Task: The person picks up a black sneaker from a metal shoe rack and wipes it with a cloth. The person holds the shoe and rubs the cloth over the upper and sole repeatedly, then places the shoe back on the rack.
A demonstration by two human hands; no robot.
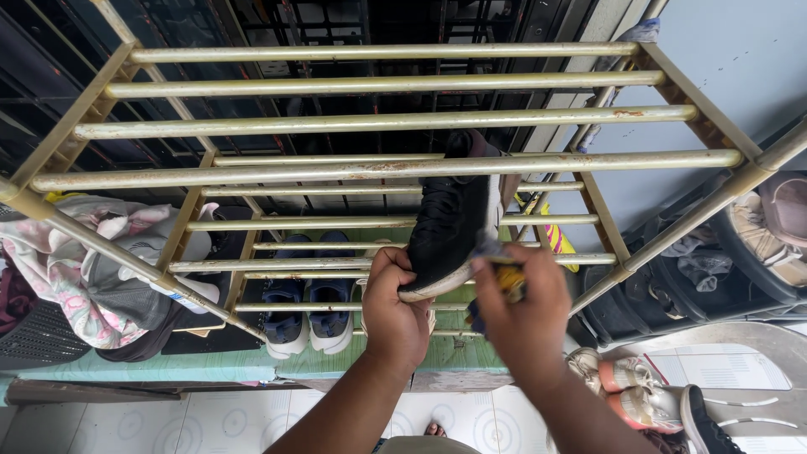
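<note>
Here, left hand [393, 313] grips black shoe [450, 223] heel, right hand [525, 315] w/ cloth [508, 277].

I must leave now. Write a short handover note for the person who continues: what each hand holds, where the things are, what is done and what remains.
Left hand: grip closed on the heel of the black shoe, held up in front of the metal shoe rack.
Right hand: grip closed on a blue and yellow cloth, pressed at the shoe's pale sole edge.
Blue shoes stand as a pair on a lower shelf; more shoes lie on the floor at right.
Done: cannot tell how much of the sole is wiped.
Left: the black shoe is not yet on the rack.
</note>
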